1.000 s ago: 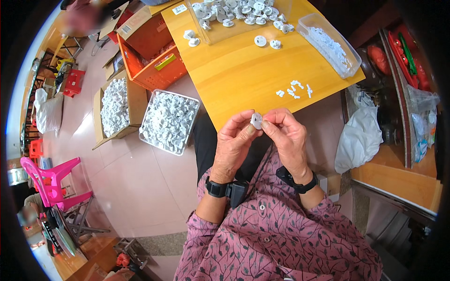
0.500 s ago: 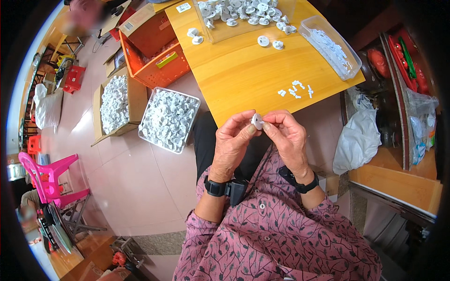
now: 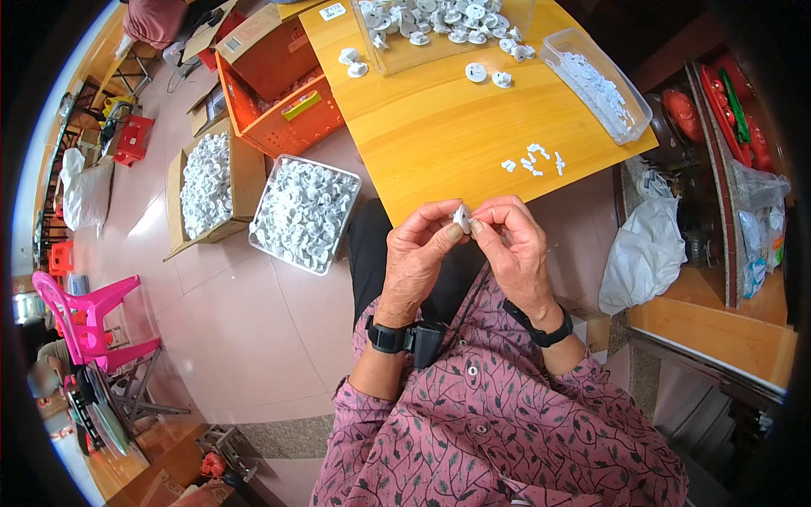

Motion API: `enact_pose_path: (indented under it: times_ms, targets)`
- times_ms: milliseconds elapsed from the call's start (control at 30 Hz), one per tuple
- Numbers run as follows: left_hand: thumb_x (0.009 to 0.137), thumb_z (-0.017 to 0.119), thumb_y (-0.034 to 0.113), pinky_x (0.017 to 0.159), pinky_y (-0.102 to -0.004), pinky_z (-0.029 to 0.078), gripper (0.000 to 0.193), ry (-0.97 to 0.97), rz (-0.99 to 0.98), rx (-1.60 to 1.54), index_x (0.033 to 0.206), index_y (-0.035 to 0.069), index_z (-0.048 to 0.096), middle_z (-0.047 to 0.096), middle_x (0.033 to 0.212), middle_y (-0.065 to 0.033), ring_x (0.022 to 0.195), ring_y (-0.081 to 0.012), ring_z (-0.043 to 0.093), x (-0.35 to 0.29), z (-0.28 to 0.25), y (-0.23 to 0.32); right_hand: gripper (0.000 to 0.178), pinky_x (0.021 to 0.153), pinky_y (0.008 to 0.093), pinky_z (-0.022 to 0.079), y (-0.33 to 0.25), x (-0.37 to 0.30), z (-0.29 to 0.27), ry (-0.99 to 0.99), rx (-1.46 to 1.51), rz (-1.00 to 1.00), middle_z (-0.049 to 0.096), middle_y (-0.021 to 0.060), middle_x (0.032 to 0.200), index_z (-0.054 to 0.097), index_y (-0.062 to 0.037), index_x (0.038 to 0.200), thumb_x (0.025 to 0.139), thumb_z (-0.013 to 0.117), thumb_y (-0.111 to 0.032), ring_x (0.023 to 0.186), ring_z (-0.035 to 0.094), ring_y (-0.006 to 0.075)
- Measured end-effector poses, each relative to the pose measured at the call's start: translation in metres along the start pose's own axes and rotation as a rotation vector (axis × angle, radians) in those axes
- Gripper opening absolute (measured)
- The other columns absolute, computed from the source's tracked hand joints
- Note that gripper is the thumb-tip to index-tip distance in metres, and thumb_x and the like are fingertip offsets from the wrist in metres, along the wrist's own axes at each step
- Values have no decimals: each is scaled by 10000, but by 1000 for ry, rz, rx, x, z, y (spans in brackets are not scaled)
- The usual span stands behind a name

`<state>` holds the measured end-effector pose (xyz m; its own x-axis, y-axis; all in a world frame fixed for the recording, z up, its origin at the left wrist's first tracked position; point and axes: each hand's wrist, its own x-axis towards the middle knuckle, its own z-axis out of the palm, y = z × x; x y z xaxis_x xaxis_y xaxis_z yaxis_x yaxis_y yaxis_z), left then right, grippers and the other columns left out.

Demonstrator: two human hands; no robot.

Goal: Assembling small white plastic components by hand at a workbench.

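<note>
A small white round plastic part (image 3: 462, 216) is pinched between the fingertips of both hands, just off the near edge of the yellow table. My left hand (image 3: 416, 264) grips its disc with thumb and forefinger. On its other side, the thumb and forefinger of my right hand (image 3: 517, 258) close on it; whether a smaller piece sits between them is hidden. Beyond the hands, several small white plastic pieces (image 3: 532, 160) lie loose on the tabletop. Farther back are a white disc (image 3: 476, 73) and a similar part with a raised stem (image 3: 503, 80).
On the yellow table (image 3: 422, 127) stand a clear bin of white parts (image 3: 456, 21) and a clear tub (image 3: 638, 127) of small pieces. To the left are a full clear box (image 3: 304, 215), a cardboard box (image 3: 241, 182) and an orange crate (image 3: 296, 122). A white bag (image 3: 646, 253) hangs right.
The disc has turned more edge-on between my fingers. My right hand has shifted slightly left, while my left hand stays almost in place.
</note>
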<state>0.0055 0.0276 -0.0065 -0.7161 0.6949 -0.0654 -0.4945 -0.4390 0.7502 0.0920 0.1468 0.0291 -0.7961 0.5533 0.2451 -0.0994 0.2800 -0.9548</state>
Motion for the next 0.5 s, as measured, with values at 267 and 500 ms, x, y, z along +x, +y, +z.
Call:
enact_pose_path:
  times_ms: [267,500]
  targets:
    - [894,663,1,861,-305,541,293,-40,27,59,1182,-25,618,676,1074,-97,981,-165,643,0,-1,0,53,678,278,505,2,-1,2,16,-26,-27,579,101,916,565,15,915,891,612,16,792,601,169]
    - [889,670,-10,898,-282,520,280,1,31,67,1165,-22,630,675,1044,-79,982,-141,631,0,1,1,40,720,266,503,-1,-2,2,-18,-62,-50,568,99,939,570,18,934,907,599,12,853,593,155]
